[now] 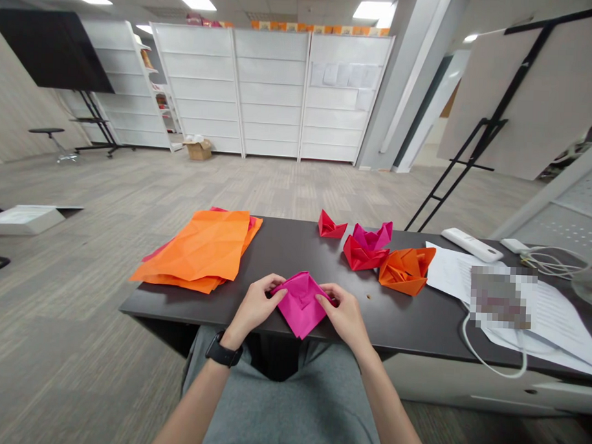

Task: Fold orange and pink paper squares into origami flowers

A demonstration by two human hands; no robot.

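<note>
Between my two hands is a folded piece of magenta origami paper, roughly diamond-shaped, one point toward me at the table's front edge. My left hand pinches its left corner between thumb and fingers. On the opposite corner, my right hand grips in the same way. Beyond my right hand stand folded paper boats: a small red one, a magenta one, another red one and an orange one. A stack of orange paper sheets lies to the left of my left hand, with some pink sheets showing at its edges.
The dark table runs to the right, where printed papers, a white power strip and white cables lie. A blurred patch covers something on the papers. Behind the table stands a whiteboard on a black stand.
</note>
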